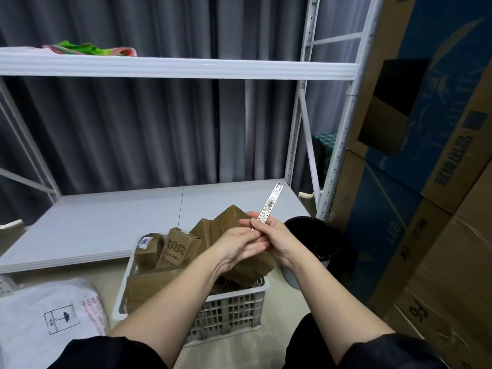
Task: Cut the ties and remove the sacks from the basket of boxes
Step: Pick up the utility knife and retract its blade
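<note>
A white plastic basket [234, 307] on the floor holds several brown cardboard boxes [178, 249]. Above it, my right hand [277, 235] grips the lower end of a slim metal utility knife [270, 206] that points up and to the right. My left hand [239, 242] meets the right one at the knife's base, its fingers touching the handle. A white woven sack [53, 315] with printed marks lies on the floor to the left of the basket. No ties show in this view.
A white metal rack stands behind, with a low shelf board [106, 219] and an upper shelf [173, 67] bearing a green and pink cloth [87, 49]. A black-lined bin [319, 235] sits right of the basket. Large stacked cartons [426, 182] fill the right side.
</note>
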A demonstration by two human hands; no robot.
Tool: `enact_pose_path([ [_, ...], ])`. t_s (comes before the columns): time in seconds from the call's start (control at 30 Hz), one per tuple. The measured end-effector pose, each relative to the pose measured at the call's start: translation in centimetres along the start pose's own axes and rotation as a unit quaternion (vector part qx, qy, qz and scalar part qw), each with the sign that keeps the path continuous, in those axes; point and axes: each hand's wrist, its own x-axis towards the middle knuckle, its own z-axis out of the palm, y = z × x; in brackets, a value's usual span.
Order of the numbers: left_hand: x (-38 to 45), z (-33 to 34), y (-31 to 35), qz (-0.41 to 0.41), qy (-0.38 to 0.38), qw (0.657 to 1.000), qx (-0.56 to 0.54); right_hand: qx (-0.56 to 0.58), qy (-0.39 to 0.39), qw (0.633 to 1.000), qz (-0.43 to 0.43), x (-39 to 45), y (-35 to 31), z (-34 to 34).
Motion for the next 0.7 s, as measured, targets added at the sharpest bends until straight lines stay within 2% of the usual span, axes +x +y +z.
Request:
enact_pose_path([
  [0.13,0.7,0.5,-0.7,-0.017,0.003,1.0,-0.011,-0.005,0.004,0.999,0.043,0.0,0.2,-1.4],
  [0.3,2.9,1.7,-2.7,-0.046,0.043,0.998,-0.002,-0.06,0.077,0.993,0.07,0.9,2.1,-4.7],
  [0.47,5.9,2.4,-4.3,-0.069,0.075,0.98,0.172,-0.133,0.095,0.982,0.093,2.7,2.6,-7.8],
  [0.6,9.2,2.5,-5.0,-0.054,0.085,0.968,0.231,-0.199,0.118,0.971,0.059,5.5,2.2,-10.1],
  [0.7,12.5,2.2,-4.6,-0.068,0.057,0.954,0.288,-0.216,0.121,0.966,0.077,8.4,2.1,-12.2],
])
